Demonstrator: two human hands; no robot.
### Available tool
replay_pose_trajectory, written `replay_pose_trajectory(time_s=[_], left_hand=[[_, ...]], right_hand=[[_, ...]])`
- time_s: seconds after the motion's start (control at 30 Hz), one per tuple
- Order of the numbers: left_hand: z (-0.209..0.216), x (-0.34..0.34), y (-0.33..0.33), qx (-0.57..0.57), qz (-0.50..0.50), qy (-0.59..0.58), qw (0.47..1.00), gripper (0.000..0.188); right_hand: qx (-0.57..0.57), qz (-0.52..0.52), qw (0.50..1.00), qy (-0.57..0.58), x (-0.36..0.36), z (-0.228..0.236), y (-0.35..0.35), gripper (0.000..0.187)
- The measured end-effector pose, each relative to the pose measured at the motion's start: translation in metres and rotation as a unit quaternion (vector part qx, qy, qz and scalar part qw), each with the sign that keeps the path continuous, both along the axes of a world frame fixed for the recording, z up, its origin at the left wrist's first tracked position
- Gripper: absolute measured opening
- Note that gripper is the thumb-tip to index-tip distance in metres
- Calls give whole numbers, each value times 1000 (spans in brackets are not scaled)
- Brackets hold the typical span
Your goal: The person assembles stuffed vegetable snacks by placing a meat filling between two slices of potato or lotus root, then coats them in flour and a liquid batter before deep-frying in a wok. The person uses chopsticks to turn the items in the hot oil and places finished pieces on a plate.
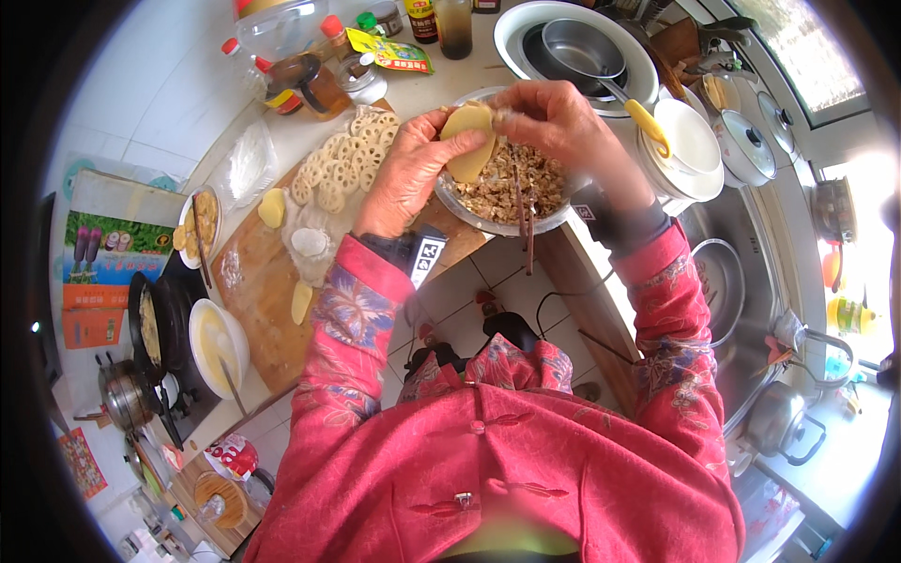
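Observation:
My left hand [408, 169] pinches a pale yellow oval slice [469, 150], which looks like potato, with the thumb across its face. At the slice's right edge my right hand [554, 117] has its fingers drawn together; what they hold is hidden. Below both hands is a metal bowl [497, 225] of brown chopped filling [511, 183]. Chopsticks [526, 211] stand in it, sticking out over its near rim. Lotus root slices [343, 155] lie spread to the left. More yellow slices [272, 208] rest on the wooden cutting board [267, 281].
Batter with a utensil fills a white bowl [235, 352] by the board's left edge. Behind it sit a frying pan [155, 328] and a plate of fried pieces [214, 211]. Bottles [319, 84] line the back. Stacked basins [511, 38] and a sink [751, 253] are on the right.

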State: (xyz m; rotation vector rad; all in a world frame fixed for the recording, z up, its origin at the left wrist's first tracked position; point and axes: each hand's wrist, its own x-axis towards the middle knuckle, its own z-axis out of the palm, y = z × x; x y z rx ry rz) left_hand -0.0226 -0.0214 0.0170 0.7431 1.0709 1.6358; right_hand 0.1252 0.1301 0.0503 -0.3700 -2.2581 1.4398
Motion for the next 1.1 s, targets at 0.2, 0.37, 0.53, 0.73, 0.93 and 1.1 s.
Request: replay_pose_trajectory(time_s=[0.2, 0.37, 0.53, 0.73, 0.93, 1.1], left_hand=[[-13, 0, 8, -36, 55, -183, 981, 31], [-23, -11, 16, -30, 127, -196, 972, 29], [-21, -12, 17, -20, 124, -175, 977, 32], [-18, 9, 28, 13, 145, -159, 976, 34], [-21, -6, 29, 15, 230, -194, 954, 36], [-30, -16, 20, 67, 215, -319, 921, 38]], right_hand=[[95, -33, 991, 84, -5, -9, -23, 33], [388, -22, 921, 24, 25, -30, -59, 30], [316, -69, 935, -146, 28, -36, -36, 31], [317, -121, 937, 88, 6, -31, -44, 35], [398, -51, 916, 10, 20, -31, -57, 17], [112, -113, 987, 28, 35, -4, -21, 22]])
